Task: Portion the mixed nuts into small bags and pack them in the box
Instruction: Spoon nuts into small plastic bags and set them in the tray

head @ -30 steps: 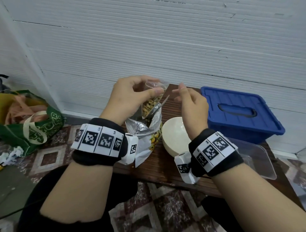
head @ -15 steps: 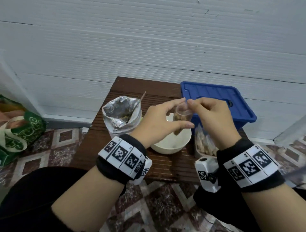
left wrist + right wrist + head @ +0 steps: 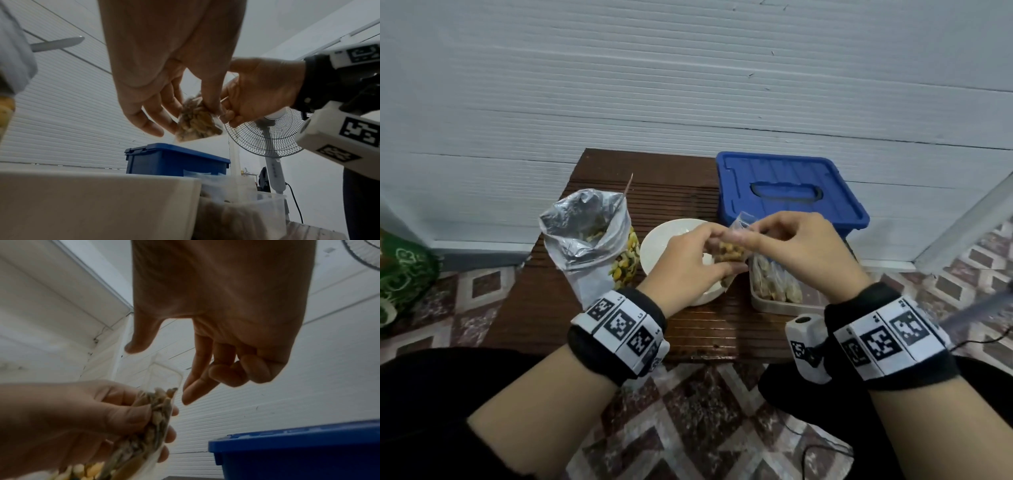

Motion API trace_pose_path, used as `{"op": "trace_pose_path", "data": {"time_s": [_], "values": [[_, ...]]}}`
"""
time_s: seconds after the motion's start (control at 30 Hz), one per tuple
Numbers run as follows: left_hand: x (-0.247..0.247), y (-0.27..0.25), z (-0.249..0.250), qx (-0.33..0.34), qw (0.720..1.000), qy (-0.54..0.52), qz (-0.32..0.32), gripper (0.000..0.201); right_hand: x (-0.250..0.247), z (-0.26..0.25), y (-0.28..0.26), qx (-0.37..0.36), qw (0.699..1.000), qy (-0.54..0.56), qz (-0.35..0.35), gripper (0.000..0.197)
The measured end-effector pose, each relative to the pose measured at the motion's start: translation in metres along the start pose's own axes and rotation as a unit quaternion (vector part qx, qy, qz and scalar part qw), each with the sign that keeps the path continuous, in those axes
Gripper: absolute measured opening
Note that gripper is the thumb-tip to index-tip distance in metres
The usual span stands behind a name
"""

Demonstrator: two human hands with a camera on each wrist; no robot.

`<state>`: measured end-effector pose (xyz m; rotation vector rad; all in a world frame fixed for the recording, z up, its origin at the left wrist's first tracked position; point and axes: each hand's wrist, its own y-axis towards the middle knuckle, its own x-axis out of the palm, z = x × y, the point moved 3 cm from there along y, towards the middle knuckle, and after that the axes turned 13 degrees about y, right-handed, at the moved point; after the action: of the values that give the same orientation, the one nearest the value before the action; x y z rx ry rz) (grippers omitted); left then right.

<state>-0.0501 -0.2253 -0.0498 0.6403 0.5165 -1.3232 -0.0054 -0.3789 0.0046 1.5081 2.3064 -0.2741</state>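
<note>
A small clear bag (image 3: 729,255) part-filled with mixed nuts hangs over the white bowl (image 3: 671,236). My left hand (image 3: 717,246) grips its filled body between thumb and fingers. My right hand (image 3: 743,236) pinches its top edge; the right wrist view shows thumb and forefinger on either side of the clear top (image 3: 162,374). The open foil nut bag (image 3: 585,246) stands to the left with a spoon handle (image 3: 627,185) sticking out. A clear plastic box (image 3: 774,306) holding several filled bags lies under my right hand. From the left wrist, the small bag (image 3: 195,126) shows between both hands.
A closed blue lidded box (image 3: 791,192) stands at the back right of the small brown table (image 3: 705,329), against the white wall. A green shopping bag (image 3: 400,274) lies on the tiled floor at the left. A standing fan (image 3: 265,134) is off to the right.
Both hands have carried the small bag rightwards from above the foil bag to over the bowl. The spoon has left my right hand and stands in the foil bag; my right fingers now hold the bag's top.
</note>
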Motion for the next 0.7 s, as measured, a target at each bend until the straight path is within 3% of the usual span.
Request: {"op": "trace_pose_path", "data": {"time_s": [0.1,0.23,0.37,0.5,0.7], "values": [[0.002,0.002,-0.003,-0.014,1.000,-0.001,0.014,0.038,0.001,0.002,0.002,-0.015,0.997,-0.073,0.015,0.032],[0.004,0.001,-0.003,-0.019,1.000,0.001,0.012,0.045,0.002,0.008,0.007,-0.015,0.997,-0.066,0.021,0.012],[0.003,0.003,-0.007,-0.037,0.999,0.007,-0.019,0.060,-0.014,0.014,0.013,-0.005,0.996,-0.051,0.071,0.016],[-0.002,0.005,-0.018,-0.060,0.998,0.036,0.000,0.051,-0.039,0.028,0.020,0.009,0.983,-0.115,0.143,0.018],[-0.006,0.006,-0.022,-0.093,0.994,0.051,-0.008,0.046,-0.034,0.058,0.022,0.024,0.950,-0.254,0.180,0.026]]}}
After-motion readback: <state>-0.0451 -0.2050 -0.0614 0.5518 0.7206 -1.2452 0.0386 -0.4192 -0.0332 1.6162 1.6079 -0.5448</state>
